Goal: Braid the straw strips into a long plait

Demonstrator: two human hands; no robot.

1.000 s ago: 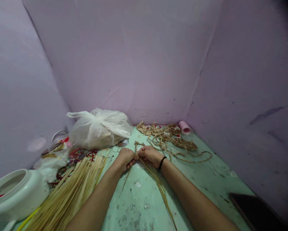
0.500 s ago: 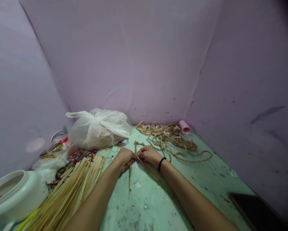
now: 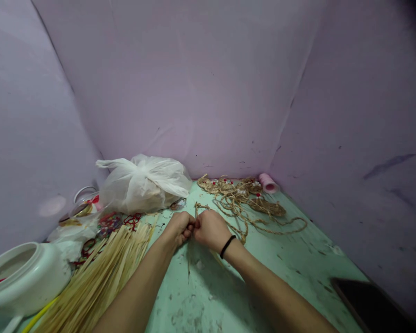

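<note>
My left hand [image 3: 180,228] and my right hand [image 3: 211,230] meet over the green tabletop [image 3: 190,305], fingers pinched close together. Between them is a thin twisted straw cord [image 3: 196,210], whose far end sticks up just beyond my fingertips. The part inside the pinch is hidden by my fingers. Loose straw ends hang below the hands, blurred and in shadow. A black band [image 3: 227,246] circles my right wrist. Beyond my right hand lie braided straw pieces [image 3: 225,186] with red and white beads, and loops of straw cord [image 3: 263,226].
Flat dry straw strips [image 3: 103,273] lie left of my left arm. Further left stands a white pot [image 3: 48,277] beside red cords. A tied plastic bag [image 3: 141,185] rests against the back wall. A pink thread spool [image 3: 268,183] and a dark flat object [image 3: 367,300] are on the right.
My right hand has turned over and shifted slightly left against the left fingers. The straw end that pointed toward the lower right is now mostly covered by it. My left hand barely moved.
</note>
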